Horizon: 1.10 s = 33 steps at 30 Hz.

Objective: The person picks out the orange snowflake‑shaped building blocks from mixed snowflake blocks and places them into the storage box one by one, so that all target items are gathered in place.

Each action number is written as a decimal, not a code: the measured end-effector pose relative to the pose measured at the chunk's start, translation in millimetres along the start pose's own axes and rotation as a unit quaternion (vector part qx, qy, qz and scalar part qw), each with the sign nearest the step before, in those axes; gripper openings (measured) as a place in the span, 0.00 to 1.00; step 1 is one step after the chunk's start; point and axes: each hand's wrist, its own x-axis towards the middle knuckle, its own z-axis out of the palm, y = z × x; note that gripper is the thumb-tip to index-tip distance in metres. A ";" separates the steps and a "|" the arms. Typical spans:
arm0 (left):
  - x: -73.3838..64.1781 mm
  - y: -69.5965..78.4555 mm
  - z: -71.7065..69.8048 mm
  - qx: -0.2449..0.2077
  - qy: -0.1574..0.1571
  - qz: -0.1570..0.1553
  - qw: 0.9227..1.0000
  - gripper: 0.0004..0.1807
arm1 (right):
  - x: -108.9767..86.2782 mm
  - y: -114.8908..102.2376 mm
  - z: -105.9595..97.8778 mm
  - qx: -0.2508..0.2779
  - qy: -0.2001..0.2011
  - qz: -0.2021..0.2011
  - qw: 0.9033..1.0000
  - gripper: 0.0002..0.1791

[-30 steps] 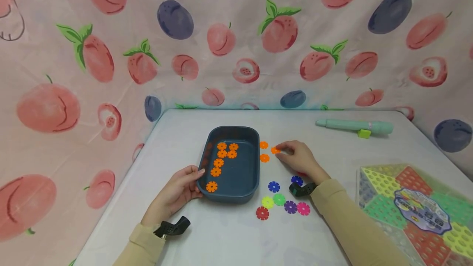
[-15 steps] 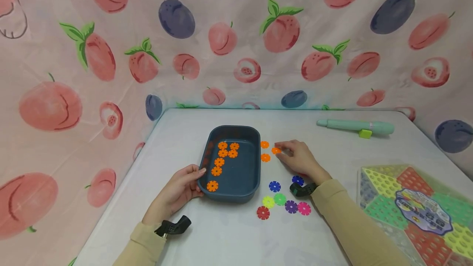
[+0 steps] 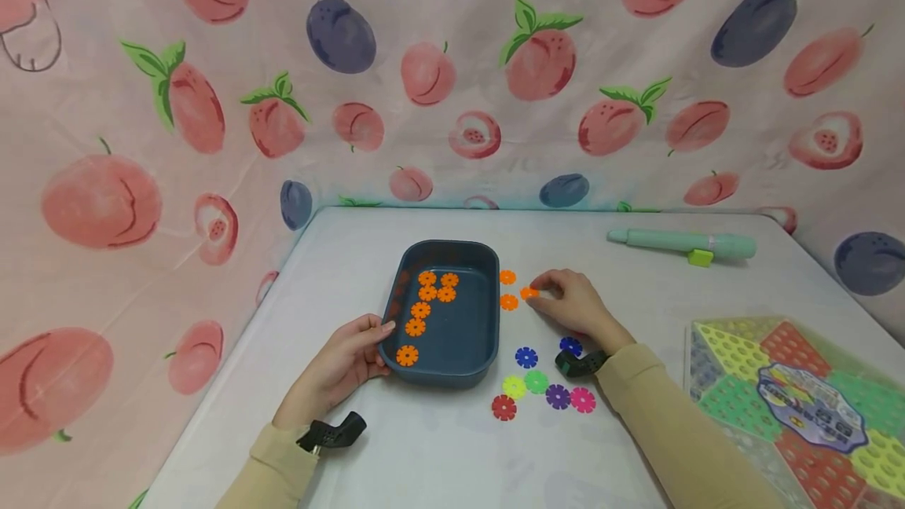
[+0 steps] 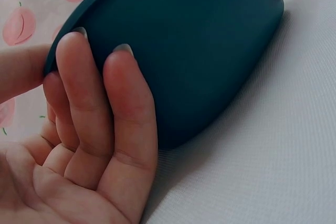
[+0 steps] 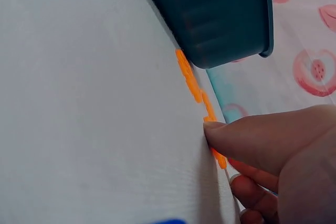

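Observation:
My left hand [image 3: 346,364] grips the near left corner of a dark blue tray [image 3: 463,356], thumb over the rim and fingers against the outer wall, as the left wrist view also shows. Several orange interlocking discs [image 3: 420,310] lie flat inside it. Right of the tray, my right hand [image 3: 571,301] pinches an orange interlocking disc [image 3: 529,293] down at the tabletop. In the right wrist view my thumb [image 5: 226,132] covers part of that disc. Two more orange discs [image 3: 508,302] lie between this hand and the tray's right wall.
Several discs, among them a red disc [image 3: 504,408], a green disc [image 3: 536,382] and a pink disc [image 3: 583,400], lie below my right hand. A clear case [image 3: 792,407] of coloured pieces stands at right. Behind it lies a pale green cylindrical object [image 3: 657,239].
My right thumb and index finger, apart half a second ago, have come together on the orange disc, which sits slightly nearer to me. The left hand keeps its hold on the tray.

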 end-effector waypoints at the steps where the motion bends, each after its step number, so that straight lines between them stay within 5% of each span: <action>1: -0.1 0.0 0.1 0.000 0.001 0.000 1.000 0.09 | -0.3 -0.2 -0.4 0.005 0.000 0.002 1.000 0.14; 24: 2.7 -0.1 0.1 0.005 0.009 0.000 1.000 0.09 | 0.1 -5.1 -10.5 -0.012 -0.063 0.013 0.998 0.19; 33: 0.5 -0.3 -0.1 0.007 0.013 -0.004 1.000 0.10 | -2.9 -7.5 -10.7 0.029 -0.062 0.032 0.997 0.19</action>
